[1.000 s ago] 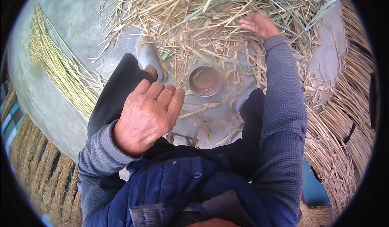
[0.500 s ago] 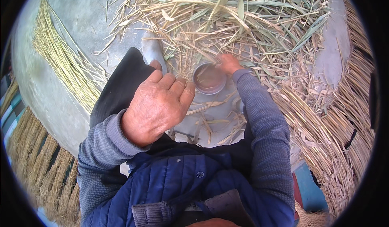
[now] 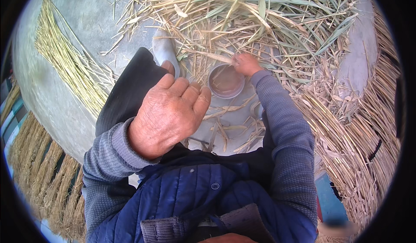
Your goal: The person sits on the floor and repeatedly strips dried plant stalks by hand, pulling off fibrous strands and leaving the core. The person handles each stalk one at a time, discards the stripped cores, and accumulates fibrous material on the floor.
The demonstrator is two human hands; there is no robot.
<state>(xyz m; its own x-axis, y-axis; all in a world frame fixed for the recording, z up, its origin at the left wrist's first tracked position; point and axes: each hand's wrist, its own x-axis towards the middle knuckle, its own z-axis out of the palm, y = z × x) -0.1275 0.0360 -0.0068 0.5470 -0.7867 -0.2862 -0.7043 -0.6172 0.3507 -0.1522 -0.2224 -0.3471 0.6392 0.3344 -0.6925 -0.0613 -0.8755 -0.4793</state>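
Observation:
My left hand (image 3: 170,110) is held up over my left leg with its back toward me. Its fingers are curled in, and whatever they hold, if anything, is hidden underneath. Farther off, my right hand (image 3: 246,64) is at the right rim of a round metal bowl (image 3: 226,81). Its fingers are bent together, and I cannot make out what is between them. The inside of the bowl looks brownish. A dry, pale leaf strip (image 3: 212,56) lies just behind the bowl, its end close to the right fingertips.
A heap of straw and green-grey leaves (image 3: 260,13) spreads beyond the bowl. A bundle of yellow-green stalks (image 3: 69,61) lies on the concrete floor (image 3: 39,91) at left. Brush-like bundles (image 3: 39,169) stand at lower left. Long dry stalks (image 3: 346,143) line the right side.
The view has shifted slightly. Both hands keep nearly the same pose, the right one still at the bowl's rim. A blurred, skin-toned shape now shows at the lower right.

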